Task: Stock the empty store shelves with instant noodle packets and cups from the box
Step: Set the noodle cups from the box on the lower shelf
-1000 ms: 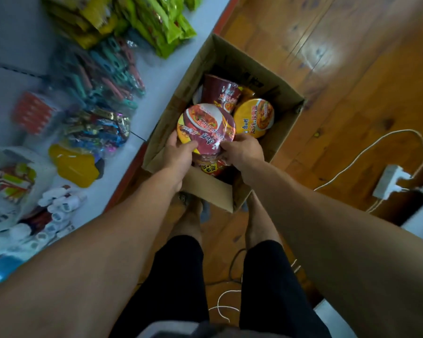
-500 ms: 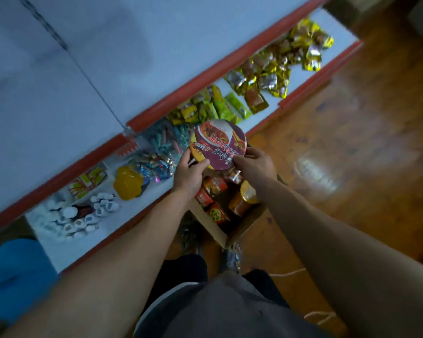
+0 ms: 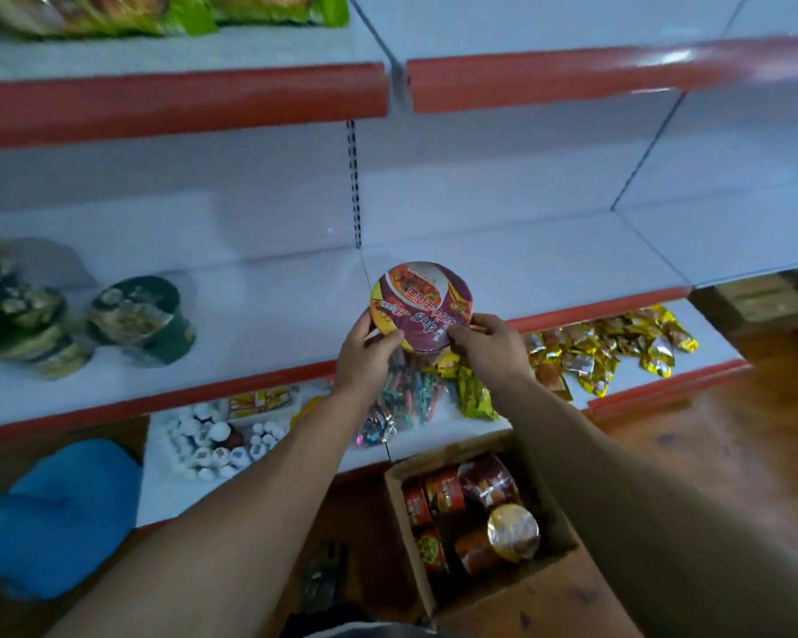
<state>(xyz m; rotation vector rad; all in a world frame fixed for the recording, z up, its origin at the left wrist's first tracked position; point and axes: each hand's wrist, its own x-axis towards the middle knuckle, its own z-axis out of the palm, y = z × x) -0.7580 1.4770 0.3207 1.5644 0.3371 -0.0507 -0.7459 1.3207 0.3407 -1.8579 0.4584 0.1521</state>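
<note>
Both my hands hold a round noodle bowl (image 3: 422,302) with a maroon, red and yellow lid, lid facing me. My left hand (image 3: 365,354) grips its left rim and my right hand (image 3: 489,345) grips its right rim. The bowl hangs just in front of the middle white shelf (image 3: 549,274), near its red front edge. Below, on the floor, the cardboard box (image 3: 521,591) stands open with several red noodle cups (image 3: 443,492) and a gold-lidded cup (image 3: 512,531) inside.
Dark green noodle bowls (image 3: 139,317) stand on the middle shelf at the left. The bottom shelf holds gold snack packets (image 3: 609,352), green packets (image 3: 475,398), coloured clips (image 3: 411,393) and small white items (image 3: 213,442). A blue object (image 3: 61,513) lies on the floor at the left.
I have lifted the bowl out of the box with both hands and raised it to the middle shelf. My view has swung up from the box to the shelves.
</note>
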